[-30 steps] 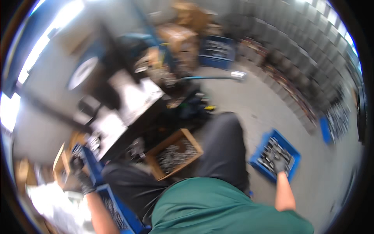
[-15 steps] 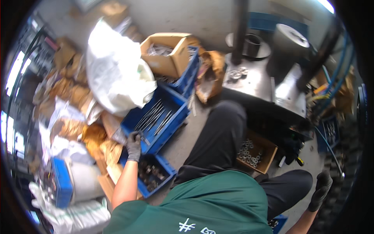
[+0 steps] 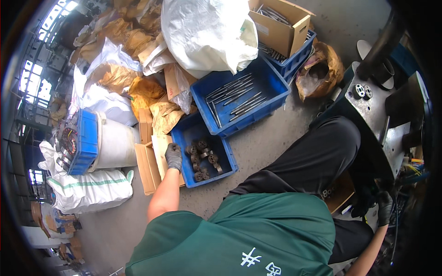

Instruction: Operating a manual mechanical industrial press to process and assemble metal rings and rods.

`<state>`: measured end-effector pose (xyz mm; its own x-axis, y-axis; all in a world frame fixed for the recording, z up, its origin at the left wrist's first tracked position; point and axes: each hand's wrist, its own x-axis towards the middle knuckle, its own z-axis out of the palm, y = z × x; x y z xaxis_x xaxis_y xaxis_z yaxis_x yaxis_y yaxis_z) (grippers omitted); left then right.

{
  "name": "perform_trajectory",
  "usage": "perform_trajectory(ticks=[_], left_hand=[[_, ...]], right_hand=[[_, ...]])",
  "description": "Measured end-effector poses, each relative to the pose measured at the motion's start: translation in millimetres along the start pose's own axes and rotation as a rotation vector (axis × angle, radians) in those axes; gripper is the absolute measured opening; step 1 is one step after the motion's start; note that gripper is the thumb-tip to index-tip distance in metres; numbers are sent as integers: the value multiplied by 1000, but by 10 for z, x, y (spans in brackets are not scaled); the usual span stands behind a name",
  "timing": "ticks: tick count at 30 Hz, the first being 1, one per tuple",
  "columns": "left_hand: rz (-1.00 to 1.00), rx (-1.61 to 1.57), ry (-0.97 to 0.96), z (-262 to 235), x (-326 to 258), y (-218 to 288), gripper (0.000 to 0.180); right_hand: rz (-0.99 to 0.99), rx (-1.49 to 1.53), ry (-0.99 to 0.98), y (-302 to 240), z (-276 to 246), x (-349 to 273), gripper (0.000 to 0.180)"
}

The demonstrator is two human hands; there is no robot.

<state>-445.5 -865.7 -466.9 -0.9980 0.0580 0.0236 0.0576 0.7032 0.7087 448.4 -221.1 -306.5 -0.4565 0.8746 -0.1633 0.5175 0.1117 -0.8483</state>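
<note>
My left hand (image 3: 173, 156), in a grey glove, is at the left rim of the lower blue crate (image 3: 212, 181), beside a cardboard box. Its fingers are curled closed, and what they hold, if anything, is hidden. Inside that crate lie several dark, round metal parts (image 3: 201, 146). Behind it, a larger blue crate (image 3: 269, 110) holds several thin metal rods (image 3: 246, 103). Far to the right, my right hand (image 3: 384, 208), gloved too, hangs low beside the metal machine table (image 3: 366, 110). Its fingers are blurred against the dark background.
A big white sack (image 3: 207, 37) leans over the rod crate. An open carton (image 3: 274, 34) of metal pieces sits on another blue crate. Two round metal parts (image 3: 363, 91) rest on the machine table. Cardboard boxes (image 3: 147, 170) and a white woven sack (image 3: 92, 191) are at left.
My view has swung left, so the crates appear further right. My left hand has shifted from the rod crate's near corner to the lower crate's left rim. My right hand is nearer the machine.
</note>
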Motion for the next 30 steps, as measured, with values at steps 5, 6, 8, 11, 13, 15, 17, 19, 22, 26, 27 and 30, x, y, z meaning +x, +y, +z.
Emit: perform_trajectory(ticks=[5, 6, 8, 11, 13, 15, 17, 19, 22, 26, 27, 30], left_hand=[[37, 146, -128, 397, -682, 65, 18], [9, 241, -220, 502, -777, 14, 20], [-29, 345, -315, 657, -944, -179, 23], [-219, 292, -420, 952, -954, -702, 21], [-165, 206, -256, 987, -583, -961, 15], [-160, 133, -130, 1197, -988, 105, 15], [-108, 52, 182, 944, -499, 176, 17], [-50, -135, 203, 807, -104, 609, 17], [320, -149, 99, 752, 248, 1591, 16], [520, -36, -283, 1128, 447, 2549, 21], [529, -42, -286, 1253, 459, 2741, 21], [594, 244, -704, 1681, 469, 3088, 31]], right_hand=[[-36, -150, -1, -255, -30, -140, 15], [-34, -262, 31, -289, 13, -159, 15], [79, -232, 30, -456, 123, -170, 17], [130, -181, 4, -296, 144, -140, 20], [189, 126, 149, -249, 310, -241, 15], [248, -32, 147, -421, -7, -505, 10], [389, -180, 9, -432, 91, -388, 10], [394, -194, 30, -343, 106, -428, 10], [529, -113, 72, -407, 161, -462, 13], [599, -64, 56, -492, 206, -455, 32], [634, -19, 25, -648, 290, -427, 43], [696, 33, 3, -660, 239, -491, 64]])
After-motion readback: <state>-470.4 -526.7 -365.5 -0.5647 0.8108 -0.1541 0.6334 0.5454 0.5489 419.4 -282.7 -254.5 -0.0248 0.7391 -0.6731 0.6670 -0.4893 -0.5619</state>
